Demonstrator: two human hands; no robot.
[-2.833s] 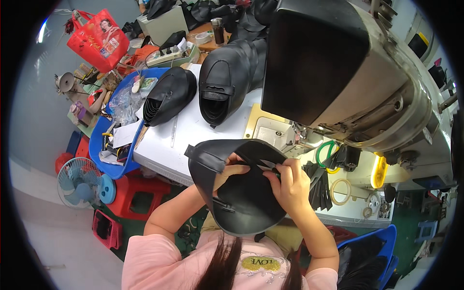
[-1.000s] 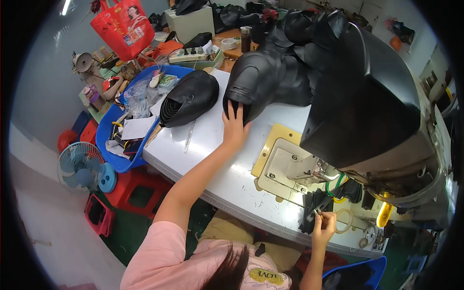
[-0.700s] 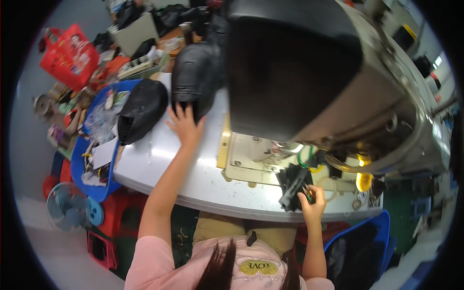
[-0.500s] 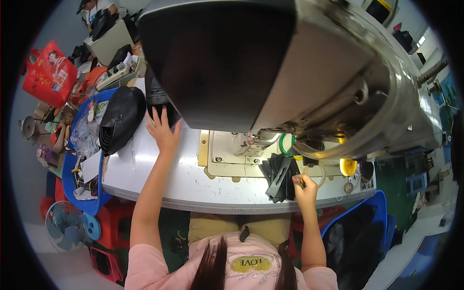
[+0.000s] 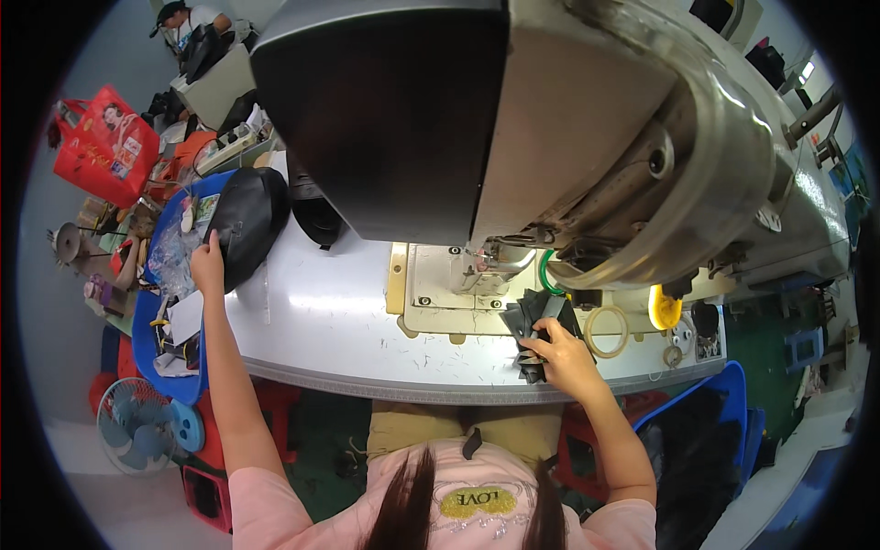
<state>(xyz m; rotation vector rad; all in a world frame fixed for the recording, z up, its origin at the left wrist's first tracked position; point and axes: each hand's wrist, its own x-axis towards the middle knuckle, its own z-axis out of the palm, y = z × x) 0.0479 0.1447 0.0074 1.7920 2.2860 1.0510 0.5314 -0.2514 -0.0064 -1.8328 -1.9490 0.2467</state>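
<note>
My left hand [image 5: 209, 264] grips the near left edge of a folded stack of black leather pieces [image 5: 249, 220] at the table's left end; some of its fingers are hidden. My right hand [image 5: 564, 356] is closed, thumb and forefinger pinching in a fanned pile of dark strips [image 5: 524, 317] right of the needle area. Which strip it holds is hard to make out. Between the hands stands a large sewing machine, its dark head [image 5: 385, 119] over the pale needle plate [image 5: 435, 316]. Another black leather piece [image 5: 316, 220] lies partly hidden behind the machine head.
A blue bin [image 5: 147, 344] of scraps borders the table on the left; another blue bin [image 5: 733, 394] with black material is at the lower right. A tape roll [image 5: 607, 332] and a yellow roll [image 5: 665, 307] lie right. A fan [image 5: 137, 426] stands lower left. Another person [image 5: 197, 23] is far left.
My left hand has moved left from the black piece behind the machine to the leather stack. My right hand has shifted left, from beside the strips onto them.
</note>
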